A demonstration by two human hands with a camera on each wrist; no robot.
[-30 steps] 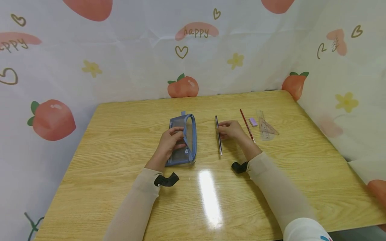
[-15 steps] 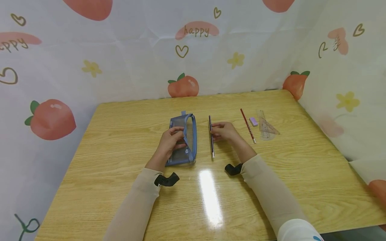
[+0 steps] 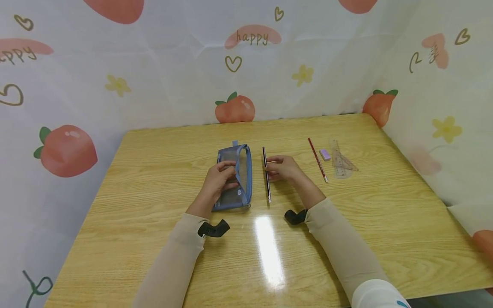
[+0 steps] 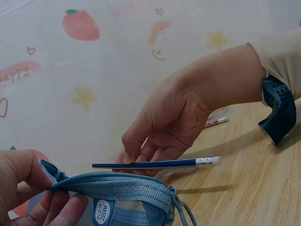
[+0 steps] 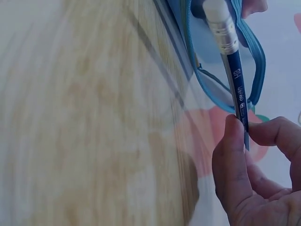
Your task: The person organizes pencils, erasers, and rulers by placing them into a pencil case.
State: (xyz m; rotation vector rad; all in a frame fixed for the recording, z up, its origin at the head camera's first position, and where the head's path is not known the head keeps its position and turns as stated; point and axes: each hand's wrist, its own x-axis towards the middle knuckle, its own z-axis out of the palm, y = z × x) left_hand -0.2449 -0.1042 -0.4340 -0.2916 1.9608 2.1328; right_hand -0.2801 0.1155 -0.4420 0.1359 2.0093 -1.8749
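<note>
Blue mesh zip pouch (image 3: 234, 177) lies on the wooden counter (image 3: 154, 205), its mouth pinched open by the left hand (image 3: 219, 179). Right hand (image 3: 283, 167) pinches a dark blue eraser-tipped pencil (image 3: 266, 173) just beside it, not yet inside; red pencil (image 3: 317, 159) and clear set square (image 3: 341, 161) remain well apart.
</note>
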